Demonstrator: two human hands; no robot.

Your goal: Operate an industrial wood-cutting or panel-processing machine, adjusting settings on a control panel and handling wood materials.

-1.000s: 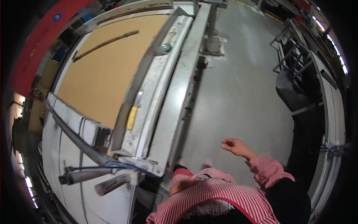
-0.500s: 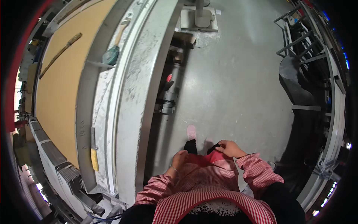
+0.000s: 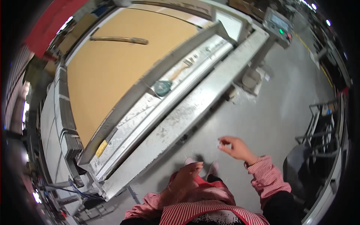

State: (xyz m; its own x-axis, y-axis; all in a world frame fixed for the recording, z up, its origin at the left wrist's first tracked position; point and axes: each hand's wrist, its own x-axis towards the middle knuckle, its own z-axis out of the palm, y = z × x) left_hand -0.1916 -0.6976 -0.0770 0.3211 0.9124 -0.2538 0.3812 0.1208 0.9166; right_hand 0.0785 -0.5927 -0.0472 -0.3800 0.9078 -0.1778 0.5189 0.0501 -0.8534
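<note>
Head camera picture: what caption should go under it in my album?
A person in red-striped sleeves stands beside a long grey machine table carrying a brown board, left hand and right hand raised, apparently empty.

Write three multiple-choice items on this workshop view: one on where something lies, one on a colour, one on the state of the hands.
1. Where does the round teal object lie?
A. on the grey metal rail of the long machine table
B. on the floor beside the feet
C. in the right hand

2. What colour is the large flat board on the table?
A. blue
B. tan brown
C. white

3. What is the state of the left hand and right hand?
A. both gripping the rail
B. both apart from the table, neither gripping any tool
C. both resting on the board

Answers: 1 A, the teal object sits midway along the rail. 2 B, the board's surface is plainly tan. 3 B, both hands hang over the grey floor, apart from the table.
</note>
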